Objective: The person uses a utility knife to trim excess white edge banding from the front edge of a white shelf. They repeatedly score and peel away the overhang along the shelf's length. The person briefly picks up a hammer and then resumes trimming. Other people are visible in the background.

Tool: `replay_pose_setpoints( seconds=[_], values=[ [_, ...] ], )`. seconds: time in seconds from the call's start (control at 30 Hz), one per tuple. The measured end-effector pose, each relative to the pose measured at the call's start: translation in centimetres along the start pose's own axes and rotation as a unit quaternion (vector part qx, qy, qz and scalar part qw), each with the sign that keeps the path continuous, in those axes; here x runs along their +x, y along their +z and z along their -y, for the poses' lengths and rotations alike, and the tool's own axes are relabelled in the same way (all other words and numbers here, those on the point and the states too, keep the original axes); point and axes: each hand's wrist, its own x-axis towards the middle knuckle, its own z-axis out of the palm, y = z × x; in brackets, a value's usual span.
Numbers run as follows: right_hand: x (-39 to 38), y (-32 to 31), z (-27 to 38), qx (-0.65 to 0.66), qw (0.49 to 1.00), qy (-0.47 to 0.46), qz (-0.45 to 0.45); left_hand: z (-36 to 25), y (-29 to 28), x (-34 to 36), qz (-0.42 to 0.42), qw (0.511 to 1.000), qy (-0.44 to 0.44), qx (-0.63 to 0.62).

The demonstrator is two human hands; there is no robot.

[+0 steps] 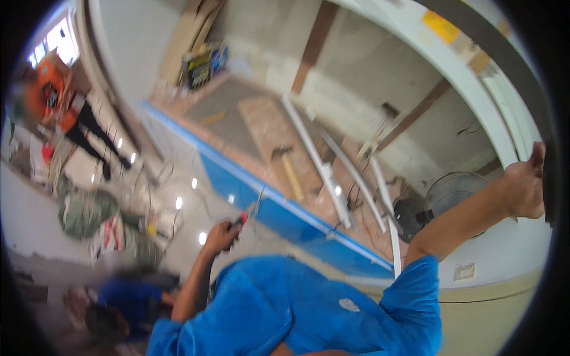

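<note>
My left hand (221, 237) is closed around the handle of a red-handled tool (242, 218), above the edge of a blue-sided platform (237, 193). Its thin front part points away from me and is too blurred to name the kind. My right hand (525, 187) is raised at the far right, against a dark curved edge (550, 178) that hides its fingers. On the platform lie a hammer (290, 172) with a pale wooden handle and several white strips (317, 160).
A person in an orange top (56, 89) stands at the far left. Another in blue (130, 302) is low at the lower left, near green sacks (89, 207). Cables cross the shiny floor (184, 202). A round grey fan-like thing (457, 196) stands right of the platform.
</note>
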Motion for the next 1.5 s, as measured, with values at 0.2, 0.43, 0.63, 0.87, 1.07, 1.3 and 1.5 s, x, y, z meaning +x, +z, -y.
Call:
replay_pose_setpoints(
  seconds=[0.2, 0.43, 0.63, 0.87, 1.07, 1.3, 1.5],
  values=[
    [-26.3, -3.6, -3.4, -0.233, 0.942, 0.241, 0.014, -0.1, 0.6, -3.5, 0.021, 0.999, -0.021, -0.046],
    [-42.6, -10.0, -12.9, -0.041, 0.893, 0.436, 0.104, 0.5, 0.4, -4.8, 0.014, 0.998, -0.062, -0.012],
    [-48.1, -15.2, -13.9, -0.056, 0.759, 0.572, 0.305, 1.0, 1.0, -5.6, -0.005, 0.996, -0.090, 0.001],
    [-56.5, -25.4, -11.4, -0.099, 0.629, 0.681, 0.360, 0.5, 2.7, -4.8, 0.018, 0.995, -0.093, 0.026],
    [-65.3, -26.6, -9.5, -0.177, 0.569, 0.795, 0.115, 0.9, 4.6, -2.9, 0.024, 0.996, -0.085, 0.018],
    [-66.9, -22.1, -15.3, -0.215, 0.610, 0.763, -0.010, -1.8, 7.1, -0.3, 0.060, 0.993, -0.093, 0.028],
    [-60.0, -21.3, -18.5, -0.342, 0.645, 0.645, 0.227, -4.9, 10.6, 1.9, 0.082, 0.991, -0.077, 0.076]
  ],
)
